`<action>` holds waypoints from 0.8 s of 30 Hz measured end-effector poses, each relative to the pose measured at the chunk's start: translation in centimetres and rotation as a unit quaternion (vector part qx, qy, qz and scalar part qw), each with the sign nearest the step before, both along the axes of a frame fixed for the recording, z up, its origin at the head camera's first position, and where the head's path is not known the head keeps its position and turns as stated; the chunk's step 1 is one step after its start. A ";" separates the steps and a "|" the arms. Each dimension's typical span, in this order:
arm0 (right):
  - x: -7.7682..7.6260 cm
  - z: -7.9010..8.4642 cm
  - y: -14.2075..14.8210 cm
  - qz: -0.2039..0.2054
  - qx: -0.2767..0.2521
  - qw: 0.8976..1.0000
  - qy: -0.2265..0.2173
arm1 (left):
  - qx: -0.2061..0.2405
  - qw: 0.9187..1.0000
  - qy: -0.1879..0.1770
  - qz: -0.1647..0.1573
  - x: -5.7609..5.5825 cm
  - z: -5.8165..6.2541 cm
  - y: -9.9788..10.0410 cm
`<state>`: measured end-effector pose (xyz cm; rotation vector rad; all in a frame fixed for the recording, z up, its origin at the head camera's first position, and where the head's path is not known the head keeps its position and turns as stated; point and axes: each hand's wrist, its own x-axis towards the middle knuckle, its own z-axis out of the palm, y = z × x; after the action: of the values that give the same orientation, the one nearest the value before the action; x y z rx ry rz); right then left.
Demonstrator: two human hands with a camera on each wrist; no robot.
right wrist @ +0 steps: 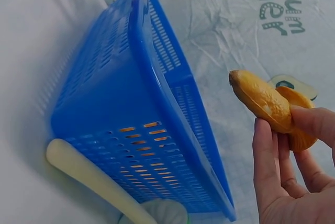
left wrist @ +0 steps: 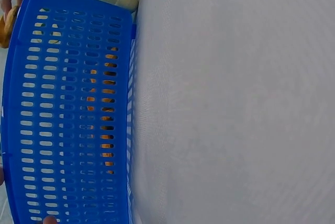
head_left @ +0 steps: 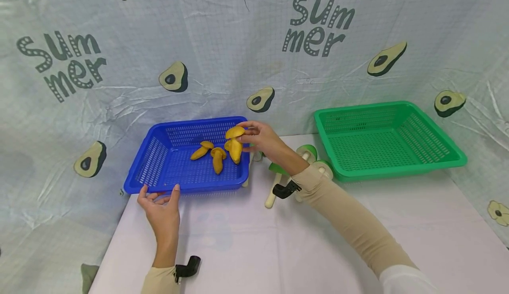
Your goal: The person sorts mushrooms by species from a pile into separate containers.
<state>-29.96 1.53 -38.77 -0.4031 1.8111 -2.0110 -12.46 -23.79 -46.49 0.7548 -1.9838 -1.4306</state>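
My right hand pinches a yellow toy mushroom above the right end of the blue basket. In the right wrist view, the mushroom sits between thumb and fingers, its cap toward the palm. Two more yellow mushrooms lie on the basket floor, and part of another shows behind the held one. With fingers and thumb, my left hand grips the basket's near rim at its left corner. Only fingertips of that hand show in the left wrist view.
A green basket stands at the right with nothing in it. Between the baskets lie several green-capped mushrooms with pale stems, partly hidden by my right arm. A pale stem lies close beside the blue basket. Printed cloth hangs behind the table.
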 end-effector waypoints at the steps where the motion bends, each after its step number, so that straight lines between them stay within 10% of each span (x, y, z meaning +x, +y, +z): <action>1: 0.0 0.0 -0.1 -0.002 0.000 1.000 0.000 | 0.000 1.000 0.000 0.000 0.0 0.0 0.0; 24: -1.1 -0.9 -2.0 -0.026 -0.004 0.999 -0.025 | -0.004 1.000 0.008 -0.003 0.1 -0.1 -0.3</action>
<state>-31.06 -0.45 -39.67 -0.3090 1.8009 -2.0447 -12.35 -24.09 -46.56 0.7316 -1.9798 -1.4272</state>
